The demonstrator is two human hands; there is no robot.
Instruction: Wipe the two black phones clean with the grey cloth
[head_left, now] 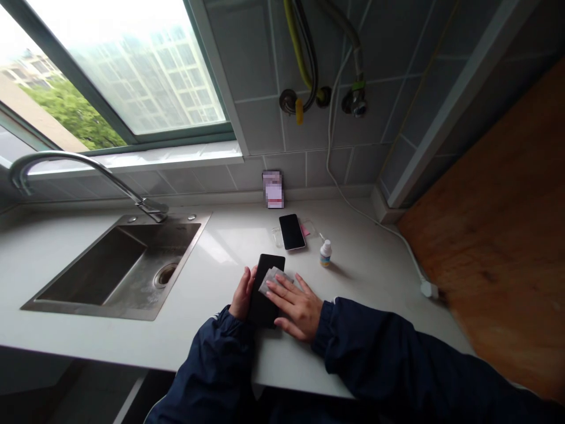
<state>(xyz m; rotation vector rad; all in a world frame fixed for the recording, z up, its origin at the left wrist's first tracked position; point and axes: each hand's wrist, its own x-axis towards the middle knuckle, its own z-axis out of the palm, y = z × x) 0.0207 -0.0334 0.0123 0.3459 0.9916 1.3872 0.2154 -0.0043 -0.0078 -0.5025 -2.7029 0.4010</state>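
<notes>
One black glass-fronted smartphone [261, 306] lies on the white stone countertop [379, 253], its edge apparently steadied by the curled fingers [252, 277] of the left hand [242, 293]. A folded grey wipe [273, 280] is pressed to its screen under the flat, open right hand [296, 307]. One second black smartphone [292, 231] and one small white dropper bottle [325, 254] lie beyond.

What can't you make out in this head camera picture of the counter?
In the head view:
- Black phone in the left hand: its middle is covered by a folded wipe and the right hand.
- Clear plastic piece: partly hidden under the lying phone.
- Small bottle: label too small to read.
- Box by the wall: print blurred out.
</notes>
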